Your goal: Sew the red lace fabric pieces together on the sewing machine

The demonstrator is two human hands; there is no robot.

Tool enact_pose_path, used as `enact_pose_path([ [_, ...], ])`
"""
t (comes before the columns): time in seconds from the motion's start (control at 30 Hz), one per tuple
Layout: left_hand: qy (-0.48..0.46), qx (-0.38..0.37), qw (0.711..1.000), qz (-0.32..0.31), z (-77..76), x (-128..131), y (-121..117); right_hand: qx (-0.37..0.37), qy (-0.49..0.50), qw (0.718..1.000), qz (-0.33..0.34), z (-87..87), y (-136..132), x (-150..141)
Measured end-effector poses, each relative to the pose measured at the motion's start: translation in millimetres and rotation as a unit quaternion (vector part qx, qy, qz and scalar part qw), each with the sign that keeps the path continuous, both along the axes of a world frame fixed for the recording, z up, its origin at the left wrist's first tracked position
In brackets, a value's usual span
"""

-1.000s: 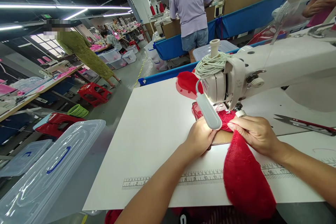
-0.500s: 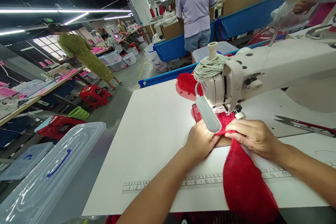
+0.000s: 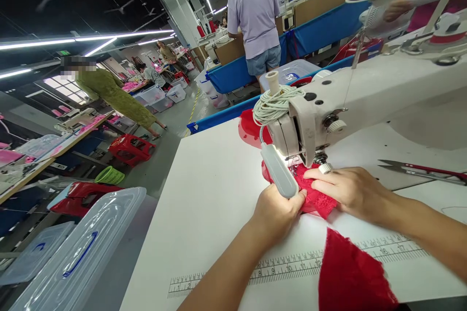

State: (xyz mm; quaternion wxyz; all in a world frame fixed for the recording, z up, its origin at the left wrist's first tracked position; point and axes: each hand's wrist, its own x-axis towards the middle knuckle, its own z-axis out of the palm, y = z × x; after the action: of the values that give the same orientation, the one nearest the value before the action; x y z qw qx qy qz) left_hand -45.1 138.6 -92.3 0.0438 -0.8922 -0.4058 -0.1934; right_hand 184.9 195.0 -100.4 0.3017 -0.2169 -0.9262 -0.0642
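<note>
My left hand [image 3: 276, 212] is closed on the edge of a red lace piece [image 3: 316, 199] just below the lamp [image 3: 279, 171] of a white sewing machine [image 3: 350, 102]. To its right, my right hand [image 3: 348, 189] lies on the same lace near the needle, fingers pressed flat and together. A larger red fabric piece [image 3: 350, 277] lies on the white table [image 3: 211, 194] nearer to me, over the printed ruler [image 3: 277, 265]. More red fabric [image 3: 250, 126] shows behind the machine head.
Red-handled scissors [image 3: 423, 171] lie on the table at right. Clear plastic bin lids [image 3: 69, 257] sit at lower left, beside red stools [image 3: 129, 146] and a green basket [image 3: 109, 175]. One person in a lilac shirt [image 3: 255, 14] stands behind; another in green [image 3: 113, 92] walks the aisle.
The lace has been fed further under the machine, and the large red piece now lies apart from my hands, nearer to me. The view has shifted slightly right and down.
</note>
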Motion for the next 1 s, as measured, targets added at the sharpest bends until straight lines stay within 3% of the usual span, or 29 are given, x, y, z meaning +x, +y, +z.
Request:
enact_pose_path([
  [0.07,0.007,-0.009,1.0,-0.003,7.1,1,-5,-0.019,-0.01,0.999,0.025,1.9,2,1],
  [0.27,0.05,-0.011,0.999,0.018,23.3,4,-15,-0.029,-0.014,0.999,0.012,6.0,1,-1],
  [0.47,0.058,0.041,0.997,0.036,21.6,5,-20,-0.022,-0.028,0.999,0.008,5.1,0,-1],
  [1.0,0.062,0.059,0.996,0.04,19.9,7,-22,-0.022,-0.008,1.0,0.014,-0.6,2,0],
])
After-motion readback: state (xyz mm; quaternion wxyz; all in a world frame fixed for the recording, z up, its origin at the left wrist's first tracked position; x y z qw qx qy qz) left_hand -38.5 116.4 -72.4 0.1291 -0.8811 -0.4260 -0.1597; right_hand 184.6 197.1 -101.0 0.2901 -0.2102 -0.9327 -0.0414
